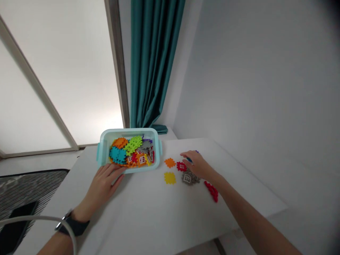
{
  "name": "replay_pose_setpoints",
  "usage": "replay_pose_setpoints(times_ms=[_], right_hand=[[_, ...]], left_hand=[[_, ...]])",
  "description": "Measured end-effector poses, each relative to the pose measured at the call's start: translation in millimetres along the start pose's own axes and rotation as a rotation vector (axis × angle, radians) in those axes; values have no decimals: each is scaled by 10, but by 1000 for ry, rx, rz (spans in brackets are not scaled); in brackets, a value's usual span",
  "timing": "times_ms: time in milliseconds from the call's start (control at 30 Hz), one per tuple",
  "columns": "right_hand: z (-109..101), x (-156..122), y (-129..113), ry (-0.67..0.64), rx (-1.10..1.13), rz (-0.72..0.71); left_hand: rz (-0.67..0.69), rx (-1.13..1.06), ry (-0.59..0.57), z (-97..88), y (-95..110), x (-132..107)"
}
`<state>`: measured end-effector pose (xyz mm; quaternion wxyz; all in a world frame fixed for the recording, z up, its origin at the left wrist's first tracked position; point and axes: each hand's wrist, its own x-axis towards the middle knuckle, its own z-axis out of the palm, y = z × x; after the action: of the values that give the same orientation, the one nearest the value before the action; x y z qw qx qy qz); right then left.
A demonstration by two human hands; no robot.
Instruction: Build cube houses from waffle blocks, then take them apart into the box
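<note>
A light blue plastic box (102, 153) sits on the white table (148, 216), filled with several bright interlocking plastic tiles (131, 151). My left hand (104, 182) lies flat on the table, fingers stretched out and touching the box's near edge. My right hand (196, 164) rests palm down over loose tiles to the right of the box, fingers extended; what lies under it is partly hidden. Around it lie an orange tile (170, 162), a yellow tile (170, 177), a red tile (181, 166), a grey window piece (189, 178) and a red strip (212, 191).
A teal curtain (152, 63) hangs behind the table beside a bright window. A grey wall runs along the right. A dark phone (16, 226) and a striped mat (26, 187) lie at the lower left. A black watch (71, 224) is on my left wrist.
</note>
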<state>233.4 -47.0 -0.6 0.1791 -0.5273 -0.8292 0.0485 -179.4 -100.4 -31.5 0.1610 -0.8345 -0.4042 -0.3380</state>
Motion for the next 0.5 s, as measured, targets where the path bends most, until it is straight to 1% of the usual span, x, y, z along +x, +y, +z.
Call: replay_pose_setpoints(times_ms=[33,100,133,200,300,400,500], right_hand=[[19,-126,78,-37,-47,45],[80,-353,154,-96,-146,142],[119,-445,159,-116,-184,181],[205,-573,127,-127,-233,207],[325,-626,45,-79,-260,188],[402,-583,-19,-40,-235,167],[435,-525,-53,-38,-227,140]], left_hand=[[10,-1,1,4,-7,0],[24,-1,24,11,-19,1],[24,2,28,14,-23,3],[29,2,33,20,-30,5],[36,0,40,26,-36,9],[42,11,40,25,-39,9],[53,16,39,21,-39,9]])
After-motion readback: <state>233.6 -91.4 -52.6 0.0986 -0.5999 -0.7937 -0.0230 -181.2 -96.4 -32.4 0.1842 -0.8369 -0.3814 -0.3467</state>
